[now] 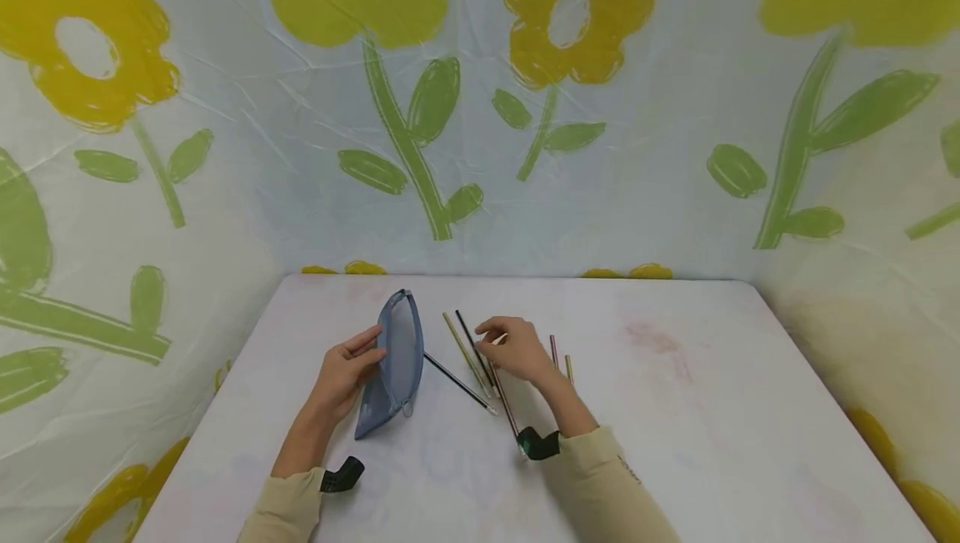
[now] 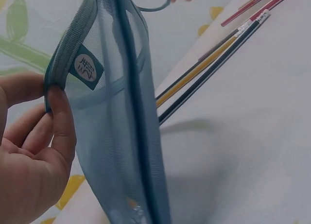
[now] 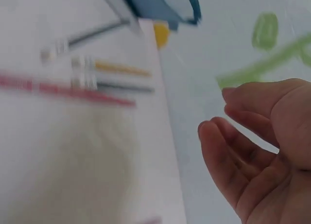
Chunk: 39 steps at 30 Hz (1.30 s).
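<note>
Blue mesh zip pouch stands tilted over the table, one edge pinched by the left hand. It partly hides a black pencil. Right hand: fingers loosely curved, thumb apart, holding nothing, near a yellow pencil and reddish pencil. Right forearm partly obstructs two more pencils.

The blue, elongated mesh pouch is finely netted and translucent, its edge tape of matt, ribbed fabric. The slender black pencil and yellow pencil appear smoothly coated. The white, flat table appears smooth and matt; the pale, flower-printed, cloth-like backdrop is creased; the beige sleeves are matt cloth.
</note>
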Available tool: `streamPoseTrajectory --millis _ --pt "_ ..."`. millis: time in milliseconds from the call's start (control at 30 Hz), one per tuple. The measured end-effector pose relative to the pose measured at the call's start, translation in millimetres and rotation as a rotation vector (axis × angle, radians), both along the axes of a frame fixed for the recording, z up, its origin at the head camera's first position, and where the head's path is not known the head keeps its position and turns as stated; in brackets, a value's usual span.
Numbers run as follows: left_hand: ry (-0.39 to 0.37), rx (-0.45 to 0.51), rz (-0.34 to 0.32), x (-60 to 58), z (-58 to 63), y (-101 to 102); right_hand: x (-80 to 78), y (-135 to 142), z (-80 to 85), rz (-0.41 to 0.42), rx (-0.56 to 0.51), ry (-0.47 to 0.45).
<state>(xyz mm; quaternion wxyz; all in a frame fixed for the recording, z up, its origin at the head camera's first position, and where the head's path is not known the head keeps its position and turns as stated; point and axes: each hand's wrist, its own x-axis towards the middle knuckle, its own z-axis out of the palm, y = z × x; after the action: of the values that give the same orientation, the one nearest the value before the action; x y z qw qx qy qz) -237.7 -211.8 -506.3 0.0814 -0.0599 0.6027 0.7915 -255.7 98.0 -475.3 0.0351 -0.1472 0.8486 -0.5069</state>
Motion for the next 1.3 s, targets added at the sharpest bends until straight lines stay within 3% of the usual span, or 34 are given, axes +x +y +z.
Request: streamPoseTrajectory --millis 167,300,533,667,767,967,1167,1300 --pt "-0.003 0.019 -0.001 -0.6 -3.7 -1 2.8 62 1.6 -0.112 0.194 0.069" --pt "-0.009 0.039 -0.008 -2.8 -9.8 -3 7.4 95 -4.7 -0.170 0.290 0.058" --pt "-0.060 0.188 0.013 -6.7 -26.2 -4 19.0 112 -16.8 -0.214 0.294 -0.102" --pt "-0.071 0.197 0.010 -5.9 -32.9 -3 25.4 111 -24.1 -0.217 0.311 -0.121" --pt "-0.063 0.120 0.005 -4.2 -32.8 -3 30.1 109 -29.5 -0.207 0.317 -0.120" --pt "0.048 -0.222 -0.026 -3.6 -18.3 -5 34.3 106 -36.2 -0.224 0.353 -0.076" --pt "0.082 -0.267 -0.074 0.7 3.3 -6 36.5 103 -37.1 -0.268 0.428 -0.054" --pt "0.127 -0.308 -0.093 -2.1 -3.7 -11 36.8 102 -40.4 -0.292 0.442 -0.055"
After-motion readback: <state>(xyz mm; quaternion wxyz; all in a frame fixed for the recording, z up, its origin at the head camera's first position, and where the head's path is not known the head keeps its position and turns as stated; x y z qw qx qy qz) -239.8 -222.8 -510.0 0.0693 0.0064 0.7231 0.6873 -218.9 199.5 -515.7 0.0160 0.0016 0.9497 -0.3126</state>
